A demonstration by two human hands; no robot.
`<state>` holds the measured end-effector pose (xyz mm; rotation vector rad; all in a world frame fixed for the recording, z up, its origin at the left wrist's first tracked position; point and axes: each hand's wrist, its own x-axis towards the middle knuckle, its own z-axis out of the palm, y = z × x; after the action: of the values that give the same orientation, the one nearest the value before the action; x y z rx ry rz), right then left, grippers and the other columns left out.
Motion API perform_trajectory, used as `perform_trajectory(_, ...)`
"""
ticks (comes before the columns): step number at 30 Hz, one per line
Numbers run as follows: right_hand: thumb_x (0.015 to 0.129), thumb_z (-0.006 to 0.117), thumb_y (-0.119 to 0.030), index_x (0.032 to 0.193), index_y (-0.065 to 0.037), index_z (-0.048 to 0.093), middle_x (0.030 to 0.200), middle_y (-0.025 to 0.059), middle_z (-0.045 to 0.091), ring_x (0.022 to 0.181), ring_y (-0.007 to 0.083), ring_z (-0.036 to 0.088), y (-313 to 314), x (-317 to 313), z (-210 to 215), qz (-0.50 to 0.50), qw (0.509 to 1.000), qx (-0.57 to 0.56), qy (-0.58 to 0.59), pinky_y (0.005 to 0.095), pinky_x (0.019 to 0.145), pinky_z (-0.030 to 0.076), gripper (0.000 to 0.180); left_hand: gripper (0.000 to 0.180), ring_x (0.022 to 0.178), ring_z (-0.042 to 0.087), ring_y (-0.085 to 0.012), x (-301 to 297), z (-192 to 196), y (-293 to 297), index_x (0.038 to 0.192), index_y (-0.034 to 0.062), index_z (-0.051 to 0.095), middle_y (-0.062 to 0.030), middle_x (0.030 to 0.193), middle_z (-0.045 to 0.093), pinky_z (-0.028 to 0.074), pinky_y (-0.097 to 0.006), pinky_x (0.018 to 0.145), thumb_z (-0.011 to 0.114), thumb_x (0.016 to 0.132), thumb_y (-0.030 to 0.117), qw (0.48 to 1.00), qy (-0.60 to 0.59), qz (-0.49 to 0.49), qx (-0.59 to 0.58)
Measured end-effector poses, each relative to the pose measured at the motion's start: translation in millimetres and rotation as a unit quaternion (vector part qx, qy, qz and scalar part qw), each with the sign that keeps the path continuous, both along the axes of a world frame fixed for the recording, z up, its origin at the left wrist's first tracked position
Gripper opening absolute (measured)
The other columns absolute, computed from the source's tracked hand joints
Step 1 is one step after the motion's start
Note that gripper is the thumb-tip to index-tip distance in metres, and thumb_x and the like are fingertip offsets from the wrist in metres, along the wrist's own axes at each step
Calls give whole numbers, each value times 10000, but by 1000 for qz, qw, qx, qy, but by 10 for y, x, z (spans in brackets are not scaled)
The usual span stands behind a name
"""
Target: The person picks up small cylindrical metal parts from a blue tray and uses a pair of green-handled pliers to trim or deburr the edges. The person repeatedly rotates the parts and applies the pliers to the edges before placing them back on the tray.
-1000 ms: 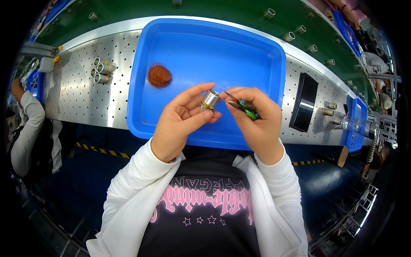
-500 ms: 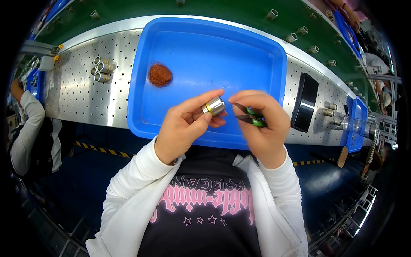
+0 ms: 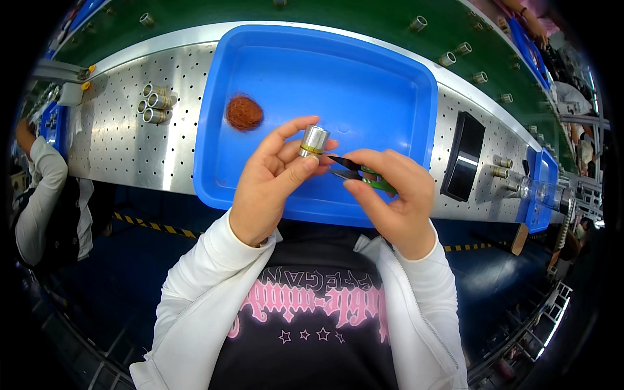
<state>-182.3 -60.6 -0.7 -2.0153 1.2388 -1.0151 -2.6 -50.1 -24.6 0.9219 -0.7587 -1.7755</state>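
Over the blue tray, my left hand holds a short silver metal sleeve with a yellow band, pinched between thumb and fingers. The sleeve stands nearly upright, its banded end down. My right hand grips small snips with black blades and green handles. The blades are apart, pointing left toward the sleeve's lower end; I cannot tell whether a tip touches it. A reddish-brown ball of tangled fibre or fine wire lies in the tray's left part.
Several banded sleeves are grouped on the perforated metal table at left. A black phone-like slab lies right of the tray, with more sleeves beyond. The green belt behind carries scattered sleeves. Another person's sleeved arm shows far left.
My left hand has moved slightly left and turned the sleeve from tilted to nearly upright. My right hand has swung the snips' blades leftward to the sleeve. Sleeves on the belt have shifted slightly right.
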Motion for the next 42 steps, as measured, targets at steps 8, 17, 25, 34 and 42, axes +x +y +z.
perform_trajectory(8, 676, 708, -101, 824, -70, 649, 597, 53, 564, 484, 172, 517, -10, 39, -81, -16, 1000, 23, -6, 268, 451, 356, 163, 501, 1034, 535, -194, -18, -1, 31, 1270, 20, 364, -155, 1104, 551, 415, -320, 912, 587, 824, 67, 999, -12, 10, -36)
perform_trajectory(17, 678, 711, -94, 811, -61, 654, 591, 55, 568, 477, 164, 523, 2, 46, -76, -18, 999, 41, -28, 255, 443, 362, 149, 461, 1022, 549, -172, -16, -13, 38, 1245, 37, 415, -143, 1104, 572, 409, -284, 915, 587, 818, 23, 999, -9, 8, -43)
perform_trajectory(25, 689, 704, -83, 825, -49, 650, 621, 66, 587, 500, 161, 542, 8, 34, -67, -19, 998, 49, -23, 247, 460, 381, 150, 470, 1001, 558, -175, -10, -26, 39, 1251, 33, 409, -146, 1099, 572, 428, -282, 894, 591, 818, 28, 999, -6, 12, -42)
perform_trajectory(34, 743, 663, -24, 920, 1, 612, 754, 12, 583, 665, 43, 491, -63, -6, 61, 15, 956, 253, -146, 180, 556, 374, 187, 511, 686, 545, -79, 23, 40, 25, 1281, 12, 378, -145, 1094, 561, 460, -191, 610, 570, 808, -16, 997, -33, -73, -5)
perform_trajectory(42, 781, 618, -129, 856, -16, 646, 667, 37, 611, 581, 87, 524, -1003, -433, 30, -78, 995, 45, -37, 236, 528, 401, 138, 388, 1006, 513, -172, -22, -1, 20, 1155, -4, 510, -133, 1132, 527, 431, -289, 857, 578, 774, -31, 968, -194, -8, -157)
